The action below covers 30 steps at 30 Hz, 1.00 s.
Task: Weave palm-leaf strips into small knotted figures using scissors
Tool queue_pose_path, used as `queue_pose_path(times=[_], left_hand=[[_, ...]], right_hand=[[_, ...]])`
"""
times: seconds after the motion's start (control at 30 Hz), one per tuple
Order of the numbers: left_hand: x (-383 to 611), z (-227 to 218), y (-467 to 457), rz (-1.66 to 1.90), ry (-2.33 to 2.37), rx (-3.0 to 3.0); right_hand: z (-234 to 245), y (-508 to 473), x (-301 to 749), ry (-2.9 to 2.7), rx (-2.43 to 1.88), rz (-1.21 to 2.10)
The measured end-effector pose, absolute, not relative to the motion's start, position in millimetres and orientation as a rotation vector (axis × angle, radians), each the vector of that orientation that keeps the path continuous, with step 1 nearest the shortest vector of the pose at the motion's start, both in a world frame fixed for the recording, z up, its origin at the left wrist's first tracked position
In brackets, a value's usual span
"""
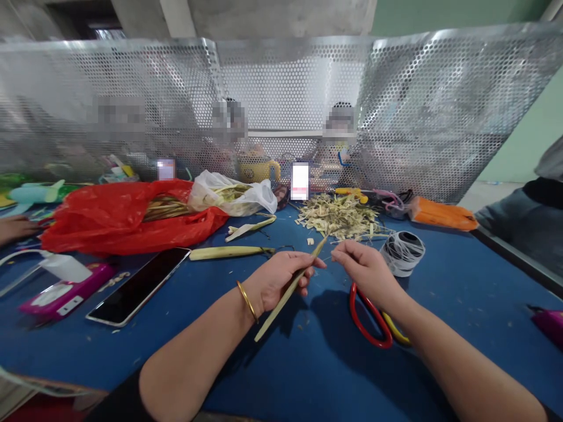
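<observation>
My left hand (284,275), a gold bangle at its wrist, is closed around a long pale-green plant stalk (281,306). The stalk slants, its narrow tip pointing away from me toward a heap of trimmings (336,217). Just right of the tip, my right hand (363,261) is closed in a pinch; what it holds, if anything, is too fine to make out. Under my right forearm lie scissors (372,329) with a red and a yellow handle loop, partly hidden. A spool wound with thread (402,258) stands beside my right hand. Another pale stalk (231,252) lies to the left.
A red plastic bag (105,217) and a white bag (229,190) hold plant pieces. A dark phone (141,287) and a magenta power strip (68,293) lie left. An orange packet (442,214) is at right. A perforated metal screen (290,76) stands behind; people are nearby.
</observation>
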<state>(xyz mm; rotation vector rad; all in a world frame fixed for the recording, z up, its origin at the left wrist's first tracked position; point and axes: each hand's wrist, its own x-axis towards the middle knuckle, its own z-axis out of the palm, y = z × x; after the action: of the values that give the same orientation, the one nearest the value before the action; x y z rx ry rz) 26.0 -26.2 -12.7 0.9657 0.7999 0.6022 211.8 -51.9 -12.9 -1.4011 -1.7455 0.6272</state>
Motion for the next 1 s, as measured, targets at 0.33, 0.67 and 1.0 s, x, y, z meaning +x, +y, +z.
queue_pose_path(times=[0.33,0.67,1.0], left_hand=[[23.4,-10.0,-24.1,0.654,1.127,1.687],[20.6,-10.8,-30.7,0.346,0.736,2.395],[17.5,6.3,-28.1,0.592,0.773,2.14]], right_hand=[[-5.0,-60.3,213.3,-2.125,-1.433,-0.056],[-0.3,-59.6,219.1,-2.351,-1.287,0.09],[-23.1,-47.0,213.3,-1.766,-1.369,0.986]])
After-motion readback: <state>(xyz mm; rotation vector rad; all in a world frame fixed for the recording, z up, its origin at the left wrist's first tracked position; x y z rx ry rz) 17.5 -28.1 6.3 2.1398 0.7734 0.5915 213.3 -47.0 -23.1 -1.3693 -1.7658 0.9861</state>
